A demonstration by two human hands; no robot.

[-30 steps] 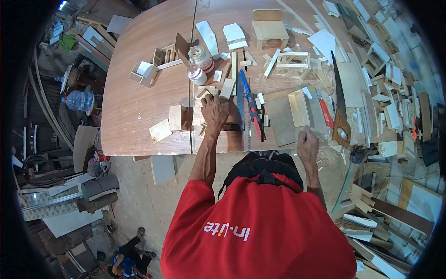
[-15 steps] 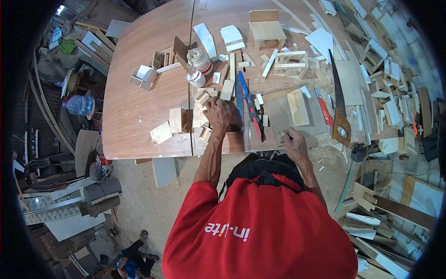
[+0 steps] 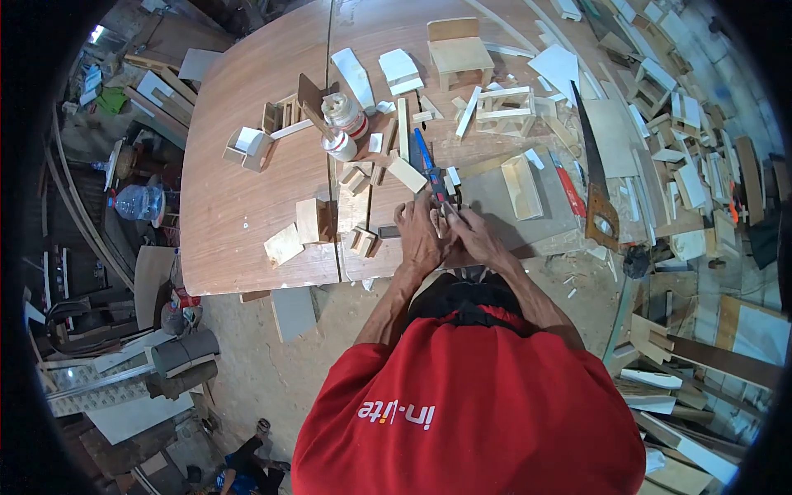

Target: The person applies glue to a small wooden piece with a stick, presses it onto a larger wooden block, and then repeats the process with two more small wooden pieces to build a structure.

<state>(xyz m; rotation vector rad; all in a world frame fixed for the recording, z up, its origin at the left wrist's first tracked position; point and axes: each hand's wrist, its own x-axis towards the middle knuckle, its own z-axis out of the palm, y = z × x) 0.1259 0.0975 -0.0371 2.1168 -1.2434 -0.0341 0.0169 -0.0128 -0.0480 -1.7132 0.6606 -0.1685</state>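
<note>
My left hand [image 3: 422, 238] and my right hand [image 3: 480, 239] meet at the table's front edge, with bent fingers close together. Whatever lies between their fingertips is too small and covered for me to make out. Just beyond the fingers, a long blue, dark and red tool [image 3: 431, 165] points away, its near end hidden by the hands. A dark flat strip [image 3: 388, 232] pokes out left of my left hand. Near it are a small grooved wooden piece [image 3: 363, 241] and a pale rectangular wooden block [image 3: 407, 175].
A narrow wooden tray [image 3: 521, 188], a red-handled tool [image 3: 569, 191] and a handsaw [image 3: 602, 219] lie to the right. Two jars, one a glass jar [image 3: 345, 115], stand left of centre. A miniature wooden chair [image 3: 459, 54] stands at the back. Wood scraps pile along the right.
My left hand has moved right, away from the small wooden pieces, and my right hand has come left to meet it. The pale block has turned to a slant. The view has shifted slightly.
</note>
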